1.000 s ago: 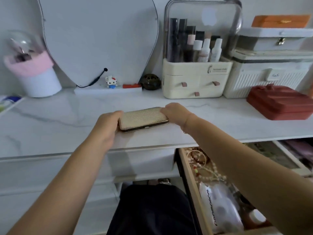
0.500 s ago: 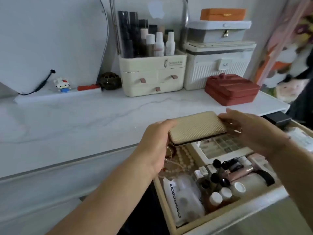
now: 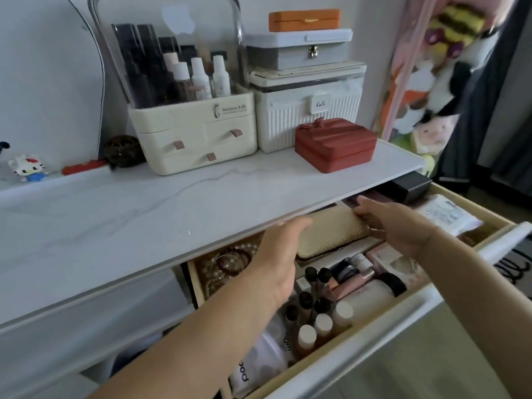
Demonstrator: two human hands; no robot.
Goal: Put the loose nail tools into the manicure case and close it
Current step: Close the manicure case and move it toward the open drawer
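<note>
Beyond my grip, on the counter [image 3: 172,214], I see a red box [image 3: 335,148] and cream organizer [image 3: 195,133]; below my grip, small bottles [image 3: 316,326] fill the open drawer [image 3: 388,335].

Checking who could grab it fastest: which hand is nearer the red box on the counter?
Right. The right hand is below the red box, at the gold case's right end; the left hand sits further down-left.

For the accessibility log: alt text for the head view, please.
Two bare hands, left hand and right hand, set a closed gold manicure case into an open drawer of cosmetics beneath a white marble tabletop.
</note>
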